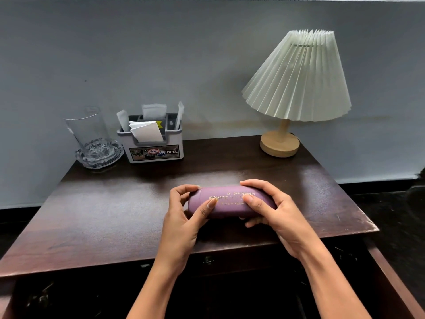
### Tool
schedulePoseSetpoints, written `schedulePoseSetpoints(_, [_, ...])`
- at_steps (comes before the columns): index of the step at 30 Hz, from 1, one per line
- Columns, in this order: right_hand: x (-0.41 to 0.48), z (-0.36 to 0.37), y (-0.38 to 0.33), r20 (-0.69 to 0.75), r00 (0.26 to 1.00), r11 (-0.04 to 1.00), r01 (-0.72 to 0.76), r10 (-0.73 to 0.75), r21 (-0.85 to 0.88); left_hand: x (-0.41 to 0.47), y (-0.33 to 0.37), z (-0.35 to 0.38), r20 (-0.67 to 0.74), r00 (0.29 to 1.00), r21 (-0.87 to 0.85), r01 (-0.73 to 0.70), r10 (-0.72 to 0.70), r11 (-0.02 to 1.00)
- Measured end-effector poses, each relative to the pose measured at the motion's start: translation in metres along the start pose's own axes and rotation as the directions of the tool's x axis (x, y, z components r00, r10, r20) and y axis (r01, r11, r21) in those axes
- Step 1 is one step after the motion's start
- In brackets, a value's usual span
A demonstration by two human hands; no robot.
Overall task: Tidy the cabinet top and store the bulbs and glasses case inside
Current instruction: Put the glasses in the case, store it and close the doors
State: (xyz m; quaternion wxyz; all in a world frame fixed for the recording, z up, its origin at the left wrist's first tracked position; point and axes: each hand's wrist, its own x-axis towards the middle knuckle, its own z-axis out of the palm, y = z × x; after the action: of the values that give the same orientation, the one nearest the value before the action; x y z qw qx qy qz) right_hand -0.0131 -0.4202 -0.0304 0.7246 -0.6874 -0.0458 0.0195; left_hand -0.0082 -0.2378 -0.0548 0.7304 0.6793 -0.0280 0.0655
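Purple glasses case (230,202) lying crosswise near the cabinet top's (115,215) front edge, left hand (184,217) grasping its left end, right hand (273,210) clasping its right end

Brightness: dim, soft, even indoor light.
Glare: pale sheen on the dark cabinet top (115,203) beyond the hands.
Shadows: weak, soft under the lamp (296,88) base; below the top edge almost black.
Sharpness: centre quite clear; gold print on the glasses case (232,201) is smeared.
Distortion: wide-angle, edges bend outward.
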Motion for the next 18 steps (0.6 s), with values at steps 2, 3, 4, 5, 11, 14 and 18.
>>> schedulePoseSetpoints(2, [0.000, 0.000, -0.001, -0.005, 1.000, 1.000, -0.003, 0.004, 0.023, 0.001, -0.001, 0.001, -0.020, 1.000, -0.070, -0.008, 0.007, 0.997])
schedulePoseSetpoints(3, [0.000, -0.001, -0.001, -0.010, 1.000, 0.999, -0.009, 0.009, 0.043, 0.001, -0.001, 0.002, -0.045, 0.999, -0.119, -0.006, 0.001, 0.993])
schedulePoseSetpoints(4, [0.000, -0.001, -0.001, -0.016, 1.000, 0.998, -0.011, 0.012, 0.059, 0.003, -0.001, 0.003, -0.077, 0.997, -0.156, 0.002, -0.014, 0.988])
schedulePoseSetpoints(5, [0.000, -0.002, -0.001, -0.023, 1.000, 0.998, -0.009, 0.011, 0.064, 0.005, 0.000, 0.005, -0.104, 0.994, -0.180, 0.014, -0.033, 0.984])
schedulePoseSetpoints(11, [0.001, 0.003, -0.001, 0.019, 1.000, 0.995, -0.002, 0.004, -0.101, 0.008, 0.000, 0.009, -0.156, 0.987, -0.055, -0.034, 0.025, 0.998])
schedulePoseSetpoints(14, [-0.005, 0.009, -0.002, 0.061, 0.998, 0.970, 0.031, -0.017, -0.242, 0.009, -0.001, 0.008, -0.140, 0.987, -0.022, -0.077, 0.073, 0.997])
schedulePoseSetpoints(18, [-0.027, 0.015, -0.001, 0.075, 0.994, 0.966, 0.090, -0.074, -0.241, -0.002, 0.005, 0.007, -0.005, 0.992, 0.048, -0.122, 0.122, 0.991])
